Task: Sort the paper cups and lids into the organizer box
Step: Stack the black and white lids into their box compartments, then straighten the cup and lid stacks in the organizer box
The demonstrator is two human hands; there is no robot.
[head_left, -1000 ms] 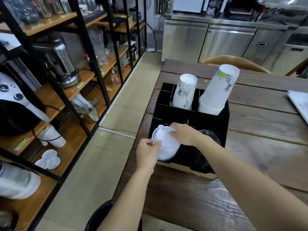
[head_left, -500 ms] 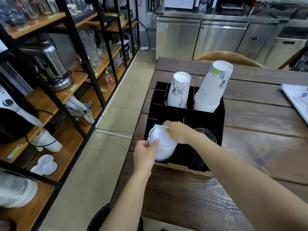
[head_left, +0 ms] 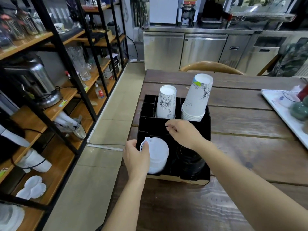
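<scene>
Evidently steadying the load, the left hand (head_left: 135, 157) curls its fingers (head_left: 144, 148) around the white lid stack (head_left: 155, 155) lying tilted in the front left compartment of the black organizer box (head_left: 206, 124), at the desk's (head_left: 241, 147) left edge. Behind stand small paper cups (head_left: 167, 102); the right hand (head_left: 182, 133) hovers empty, fingers loosely spread. Rightward, black lids (head_left: 190, 162) and tall cups (head_left: 197, 99) sit nested, keeping sizes separate.

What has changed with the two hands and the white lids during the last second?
The right hand let go of the white lids and lifted up and away, toward the back of the organizer box. The left hand kept its hold on the stack in the front left compartment. The cup stacks and the black lids stayed put.
</scene>
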